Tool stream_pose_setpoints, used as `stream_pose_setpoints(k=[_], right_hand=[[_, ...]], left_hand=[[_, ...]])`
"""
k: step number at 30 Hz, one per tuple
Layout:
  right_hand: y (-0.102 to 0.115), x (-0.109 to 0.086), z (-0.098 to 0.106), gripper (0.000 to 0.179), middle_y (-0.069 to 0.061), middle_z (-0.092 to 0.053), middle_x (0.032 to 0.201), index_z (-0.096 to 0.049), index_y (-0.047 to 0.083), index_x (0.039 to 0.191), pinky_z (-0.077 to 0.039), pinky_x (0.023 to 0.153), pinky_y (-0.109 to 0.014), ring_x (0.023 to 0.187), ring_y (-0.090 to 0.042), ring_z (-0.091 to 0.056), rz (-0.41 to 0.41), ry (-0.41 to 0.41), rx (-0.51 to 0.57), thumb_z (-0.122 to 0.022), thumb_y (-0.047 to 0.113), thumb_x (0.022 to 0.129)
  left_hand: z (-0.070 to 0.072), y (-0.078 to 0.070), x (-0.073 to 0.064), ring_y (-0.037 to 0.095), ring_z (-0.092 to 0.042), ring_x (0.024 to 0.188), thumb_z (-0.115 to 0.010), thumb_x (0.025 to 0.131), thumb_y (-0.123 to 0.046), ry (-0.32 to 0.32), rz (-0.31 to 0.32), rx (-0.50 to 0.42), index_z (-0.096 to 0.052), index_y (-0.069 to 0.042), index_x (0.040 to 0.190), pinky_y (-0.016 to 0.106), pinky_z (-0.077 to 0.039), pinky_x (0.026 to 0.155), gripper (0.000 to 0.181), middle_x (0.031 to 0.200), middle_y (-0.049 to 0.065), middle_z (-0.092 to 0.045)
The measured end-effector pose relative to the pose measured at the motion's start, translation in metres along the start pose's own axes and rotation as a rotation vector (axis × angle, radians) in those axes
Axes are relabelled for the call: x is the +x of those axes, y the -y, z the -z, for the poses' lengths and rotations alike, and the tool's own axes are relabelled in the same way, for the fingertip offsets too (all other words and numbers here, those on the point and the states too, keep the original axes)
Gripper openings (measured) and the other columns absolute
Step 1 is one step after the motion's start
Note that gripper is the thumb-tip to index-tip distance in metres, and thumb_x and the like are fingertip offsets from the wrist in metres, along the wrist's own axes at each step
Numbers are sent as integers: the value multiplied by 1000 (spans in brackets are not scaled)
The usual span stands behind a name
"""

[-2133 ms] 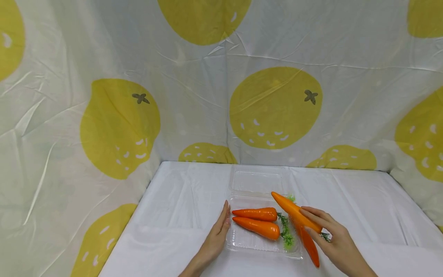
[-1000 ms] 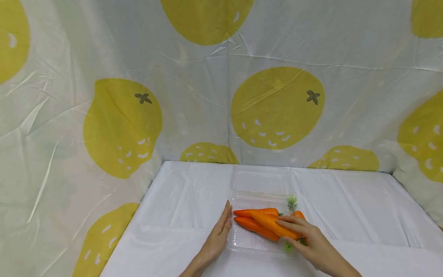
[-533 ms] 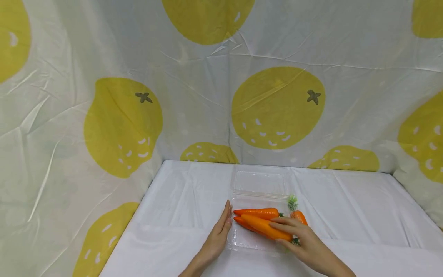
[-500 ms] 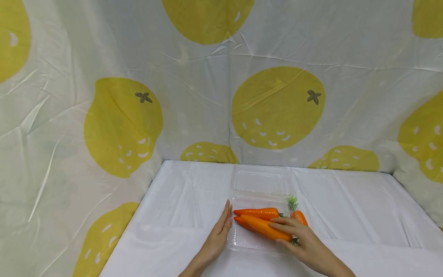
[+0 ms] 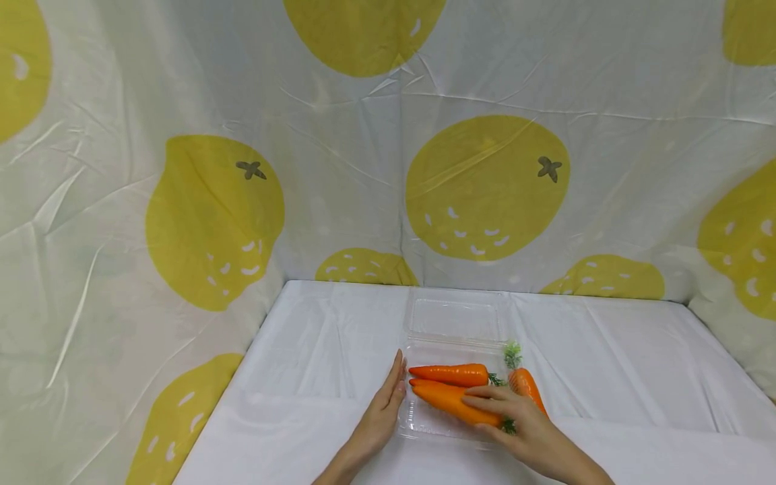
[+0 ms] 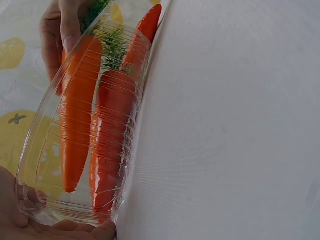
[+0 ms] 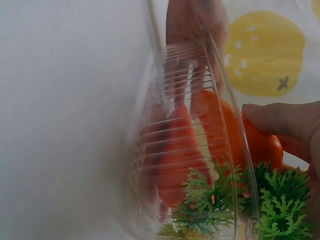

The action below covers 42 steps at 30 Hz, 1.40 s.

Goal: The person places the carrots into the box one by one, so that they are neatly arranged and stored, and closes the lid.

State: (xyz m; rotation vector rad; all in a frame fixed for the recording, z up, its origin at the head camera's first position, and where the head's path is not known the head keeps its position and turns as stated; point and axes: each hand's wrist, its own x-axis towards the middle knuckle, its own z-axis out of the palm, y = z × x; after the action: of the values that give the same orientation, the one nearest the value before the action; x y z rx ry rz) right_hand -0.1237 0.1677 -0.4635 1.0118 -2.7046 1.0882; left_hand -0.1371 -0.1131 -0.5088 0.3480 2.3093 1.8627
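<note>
On my feed the right hand is pinching a smooth, tapered carrot — yellower than the glossy far carrot, green fronds rightward — its tip pointing left inside the clear tray, near half. The left hand is resting straight fingers against the tray's left wall.

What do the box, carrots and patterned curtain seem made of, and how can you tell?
Box: thin, glossy plastic, since it looks ribbed and transparent. Carrots: probably moulded plastic or coated foam, being smooth and shiny. Curtain: perhaps satiny fabric, creased with soft sheen.
</note>
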Motion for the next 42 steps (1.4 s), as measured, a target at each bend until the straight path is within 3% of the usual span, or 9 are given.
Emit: stream_pose_setpoints(k=[9, 14, 20, 22, 24, 27, 29, 33, 42], right_hand=[[-2, 1, -5, 37, 2, -70, 134, -71, 22, 133, -57, 101, -26, 121, -21, -65, 31, 42, -2, -71, 34, 99], [-1, 2, -7, 37, 2, -69, 137, -71, 25, 134, -55, 107, -52, 126, -29, -64, -3, 69, -23, -69, 38, 99], [-2, 0, -12, 35, -2, -68, 138, -70, 23, 134, -20, 116, -81, 130, -35, -61, -26, 85, 79, -69, 31, 100], [-2, 0, -14, 34, -1, -69, 137, -71, 22, 134, -6, 129, -66, 131, -35, -60, -8, 70, 101, -69, 28, 100], [-2, 0, -14, 33, 4, -70, 135, -71, 24, 133, -20, 130, -52, 129, -28, -62, 14, 55, 55, -68, 29, 101], [-2, 1, -13, 33, 7, -70, 135, -71, 25, 134, -41, 117, -29, 127, -22, -64, 19, 67, 11, -67, 32, 102], [-2, 1, -12, 34, 6, -68, 136, -70, 26, 135, -56, 102, -33, 125, -21, -64, 10, 83, -18, -66, 33, 102], [-2, 0, -12, 34, 1, -68, 138, -70, 25, 135, -59, 98, -29, 125, -30, -64, -8, 92, -2, -67, 33, 101], [-2, -1, -16, 34, 4, -68, 138, -70, 28, 135, -59, 98, -32, 123, -25, -65, -39, 74, -28, -65, 36, 102]], left_hand=[[1, -1, 0, 36, -20, 160, -32, 115, -25, 8, 3, 4, -4, -20, 168, 50, -19, 125, 61, 174, 14, -14], [0, 0, -1, 36, -20, 160, -32, 115, -26, 5, 8, 7, -4, -20, 168, 50, -17, 126, 60, 174, 15, -15], [0, 0, 0, 36, -21, 160, -31, 115, -24, 0, 12, 17, -5, -18, 168, 51, -17, 126, 60, 173, 16, -16], [0, 0, 0, 35, -21, 160, -31, 115, -25, -1, 11, 22, -5, -17, 168, 51, -17, 126, 60, 173, 16, -16], [0, 0, 0, 35, -21, 160, -31, 115, -25, -1, 11, 24, -5, -17, 168, 51, -17, 126, 60, 173, 15, -16], [0, 0, 1, 35, -21, 160, -31, 115, -25, 2, 8, 19, -5, -17, 168, 51, -17, 127, 60, 174, 15, -15], [0, 0, 1, 34, -20, 160, -31, 115, -25, 1, 5, 18, -5, -17, 168, 51, -17, 127, 60, 174, 15, -15], [0, -1, 1, 34, -20, 160, -31, 115, -25, -4, 2, 22, -5, -17, 168, 51, -17, 126, 59, 173, 15, -16], [0, -1, 1, 34, -21, 160, -32, 115, -26, -7, 5, 27, -6, -18, 168, 51, -16, 126, 60, 173, 15, -16]])
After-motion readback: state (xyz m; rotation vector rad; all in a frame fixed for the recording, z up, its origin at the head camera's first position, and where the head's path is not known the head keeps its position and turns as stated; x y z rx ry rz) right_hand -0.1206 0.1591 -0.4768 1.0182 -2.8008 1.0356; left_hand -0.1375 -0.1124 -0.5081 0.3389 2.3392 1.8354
